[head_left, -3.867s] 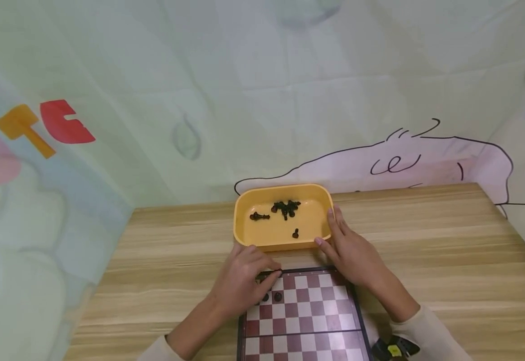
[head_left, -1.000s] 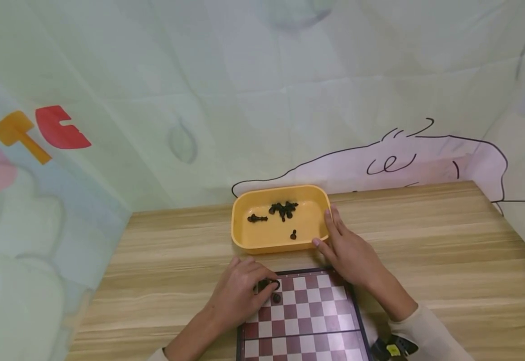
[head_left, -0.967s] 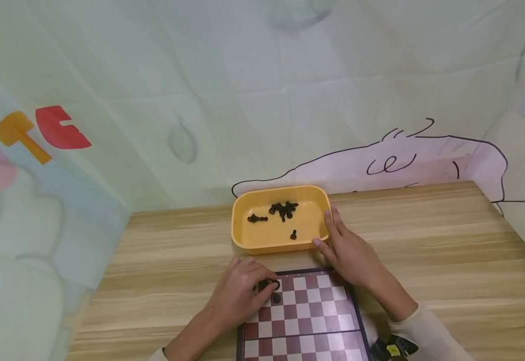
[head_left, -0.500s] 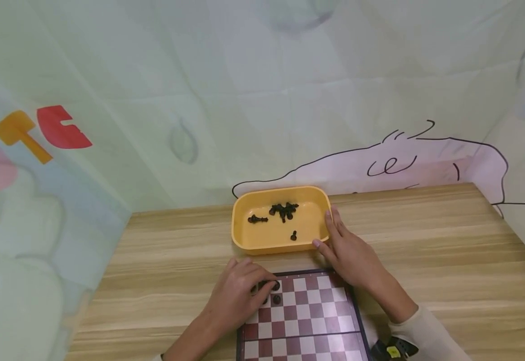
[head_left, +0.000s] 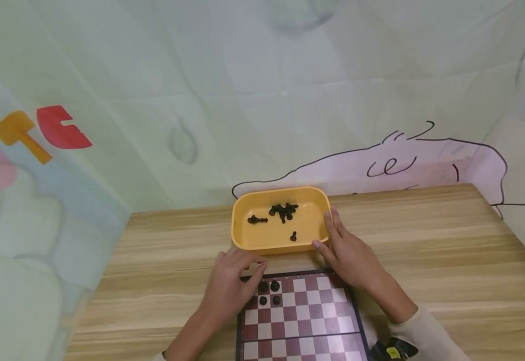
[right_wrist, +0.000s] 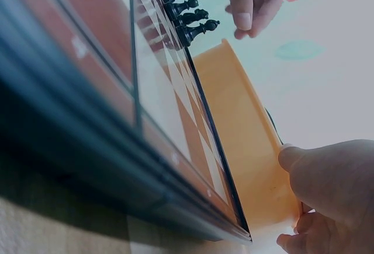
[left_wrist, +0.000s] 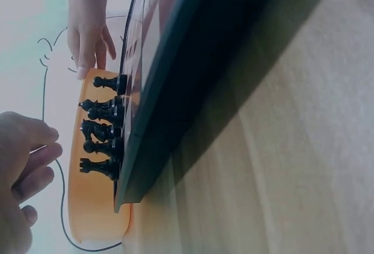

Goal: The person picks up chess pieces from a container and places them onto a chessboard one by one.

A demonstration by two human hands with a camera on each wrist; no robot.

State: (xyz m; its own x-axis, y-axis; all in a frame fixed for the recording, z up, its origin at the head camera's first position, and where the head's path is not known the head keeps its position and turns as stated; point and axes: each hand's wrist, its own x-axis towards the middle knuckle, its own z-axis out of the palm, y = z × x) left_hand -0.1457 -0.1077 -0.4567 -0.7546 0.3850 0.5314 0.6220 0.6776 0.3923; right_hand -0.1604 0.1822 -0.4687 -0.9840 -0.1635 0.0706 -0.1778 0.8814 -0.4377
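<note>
My left hand (head_left: 227,287) hovers over the far left corner of the chessboard (head_left: 309,311), fingers loosely bent with nothing between them. Below and beside it, black chess pieces stand upright in two rows: a rook (left_wrist: 98,167), a knight (left_wrist: 98,130) and a bishop (right_wrist: 200,31) along the board's edge, with pawns (head_left: 277,300) in front. My right hand (head_left: 357,260) holds the right end of a yellow tray (head_left: 262,249), thumb at the front rim and fingers along the side. More black pieces (head_left: 284,211) lie inside the tray, some heaped together, others lying apart.
The tray stands behind the board, close to the patterned backdrop (head_left: 208,100). Wood-grain tabletop (head_left: 433,240) extends on both sides. A black object with a yellow-green patch (head_left: 393,352) is by the right sleeve.
My left hand, whose fingertips were around the bishop, has let go and drawn back up and left, uncovering the standing pieces. My right hand stays at the tray.
</note>
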